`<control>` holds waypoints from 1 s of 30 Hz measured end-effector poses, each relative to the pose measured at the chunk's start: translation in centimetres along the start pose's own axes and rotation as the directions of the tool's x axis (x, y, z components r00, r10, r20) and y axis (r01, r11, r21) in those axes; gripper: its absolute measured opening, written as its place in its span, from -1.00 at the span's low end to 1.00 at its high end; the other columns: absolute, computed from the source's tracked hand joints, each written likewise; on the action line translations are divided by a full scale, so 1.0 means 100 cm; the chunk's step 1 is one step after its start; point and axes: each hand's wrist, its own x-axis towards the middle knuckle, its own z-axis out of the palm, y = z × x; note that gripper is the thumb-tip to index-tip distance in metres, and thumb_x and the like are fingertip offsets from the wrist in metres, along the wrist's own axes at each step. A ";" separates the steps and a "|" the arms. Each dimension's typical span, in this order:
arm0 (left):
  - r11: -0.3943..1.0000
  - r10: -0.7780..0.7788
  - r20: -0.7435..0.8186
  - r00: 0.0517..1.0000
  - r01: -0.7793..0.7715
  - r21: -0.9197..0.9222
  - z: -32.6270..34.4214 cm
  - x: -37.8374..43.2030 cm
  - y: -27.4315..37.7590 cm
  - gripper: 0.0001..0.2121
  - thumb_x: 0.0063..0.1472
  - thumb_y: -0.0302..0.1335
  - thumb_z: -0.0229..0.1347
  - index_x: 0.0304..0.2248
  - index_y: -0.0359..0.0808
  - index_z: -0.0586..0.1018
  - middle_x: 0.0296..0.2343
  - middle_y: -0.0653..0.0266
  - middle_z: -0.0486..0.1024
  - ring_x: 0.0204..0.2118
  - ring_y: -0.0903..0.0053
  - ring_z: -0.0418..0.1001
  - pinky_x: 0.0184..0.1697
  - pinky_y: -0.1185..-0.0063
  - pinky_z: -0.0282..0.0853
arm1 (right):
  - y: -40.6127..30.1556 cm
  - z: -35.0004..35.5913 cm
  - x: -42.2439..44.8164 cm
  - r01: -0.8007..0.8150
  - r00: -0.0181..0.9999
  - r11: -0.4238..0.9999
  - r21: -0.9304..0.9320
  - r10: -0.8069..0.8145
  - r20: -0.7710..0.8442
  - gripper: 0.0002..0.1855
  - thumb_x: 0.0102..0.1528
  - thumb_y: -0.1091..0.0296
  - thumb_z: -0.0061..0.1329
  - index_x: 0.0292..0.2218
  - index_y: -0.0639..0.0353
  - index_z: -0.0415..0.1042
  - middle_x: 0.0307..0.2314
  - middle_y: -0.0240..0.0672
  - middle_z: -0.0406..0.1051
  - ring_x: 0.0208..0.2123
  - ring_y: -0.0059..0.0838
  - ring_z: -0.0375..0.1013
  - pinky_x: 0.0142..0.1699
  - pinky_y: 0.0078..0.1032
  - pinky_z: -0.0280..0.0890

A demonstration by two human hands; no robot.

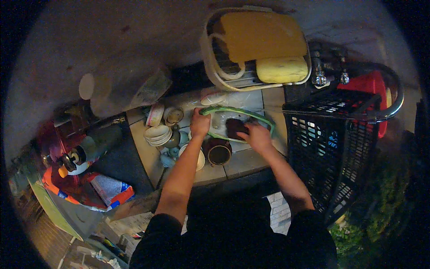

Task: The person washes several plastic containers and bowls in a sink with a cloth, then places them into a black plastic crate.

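Observation:
My left hand (200, 124) grips the green rim of a clear plastic container (265, 117) at its left end. The container lies tilted on the tiled counter, its inside turned up. Over its right part is my right hand (258, 136), with thumb and fingers on a dark brown pad (235, 128); the pad's exact kind is unclear. A dark brown ceramic pot (219, 154) stands just below the container. Partly behind my left forearm is a pale bowl (200, 159). Stacked small white bowls (157, 133) lie to the left, near a glass (173, 115).
A white rack (205, 50) holding an orange-brown board (262, 35) and a yellow sponge (282, 69) stands at the back. On the right are a black plastic crate (315, 151), a red container (379, 87) and taps (319, 77). At left lies a colourful plastic bag (111, 191).

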 end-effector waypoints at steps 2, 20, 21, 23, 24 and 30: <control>0.999 -0.041 0.026 0.999 0.042 -0.022 0.009 0.002 -0.005 -0.52 0.10 -0.18 0.16 0.01 -0.14 0.48 -0.06 -0.03 0.55 0.02 -0.02 0.48 0.07 0.22 0.38 | 0.017 -0.018 -0.044 -0.018 0.993 0.998 0.054 0.024 -0.114 -0.63 0.13 0.03 0.16 -0.16 0.11 0.57 -0.22 -0.08 0.54 -0.24 -0.02 0.57 -0.14 -0.11 0.46; 0.999 0.047 -0.060 0.997 -0.046 0.018 0.006 0.009 -0.032 -0.51 0.13 -0.16 0.16 0.03 -0.15 0.45 -0.06 -0.06 0.56 0.01 -0.05 0.49 0.08 0.20 0.38 | -0.044 0.114 0.081 0.167 0.985 0.966 0.199 -0.172 0.010 -0.38 0.14 0.36 -0.01 0.23 0.14 0.28 -0.03 -0.07 0.49 -0.15 -0.11 0.56 -0.07 -0.19 0.41; 0.999 0.032 -0.032 0.999 -0.031 0.021 0.007 0.010 -0.032 -0.51 0.14 -0.14 0.17 0.02 -0.16 0.45 -0.06 -0.06 0.55 0.01 -0.05 0.49 0.07 0.21 0.38 | -0.046 0.113 0.081 0.233 0.971 0.967 0.099 -0.236 0.022 -0.36 0.16 0.39 -0.05 0.27 0.12 0.23 0.04 -0.06 0.46 -0.10 -0.11 0.56 -0.04 -0.16 0.41; 1.000 0.014 -0.003 1.000 -0.014 0.025 0.011 0.009 -0.033 -0.50 0.14 -0.13 0.17 0.02 -0.18 0.45 -0.07 -0.07 0.55 0.01 -0.06 0.48 0.06 0.21 0.38 | -0.049 0.108 0.098 0.178 0.935 0.957 -0.229 -0.093 0.341 -0.36 0.23 0.40 -0.22 0.33 0.07 0.10 0.22 0.10 0.25 -0.02 -0.04 0.53 -0.05 -0.04 0.38; 0.999 0.051 -0.027 0.998 -0.050 0.008 0.012 0.009 -0.025 -0.49 0.14 -0.12 0.16 0.03 -0.18 0.45 -0.06 -0.08 0.55 0.01 -0.07 0.48 0.06 0.22 0.38 | -0.041 0.118 0.105 0.164 0.939 0.960 -0.227 -0.082 0.333 -0.36 0.23 0.40 -0.22 0.33 0.07 0.10 0.22 0.10 0.25 -0.02 -0.04 0.53 -0.05 -0.04 0.38; 0.997 -0.009 -0.039 0.999 0.006 -0.079 -0.008 0.008 -0.024 -0.44 0.13 -0.10 0.15 0.07 -0.21 0.43 -0.05 -0.11 0.53 0.03 -0.07 0.46 0.09 0.24 0.36 | -0.056 0.136 0.113 0.130 0.986 0.973 -0.188 -0.108 0.125 -0.55 0.25 0.34 -0.23 0.12 0.25 0.38 -0.11 0.14 0.52 -0.19 0.07 0.59 -0.12 -0.07 0.41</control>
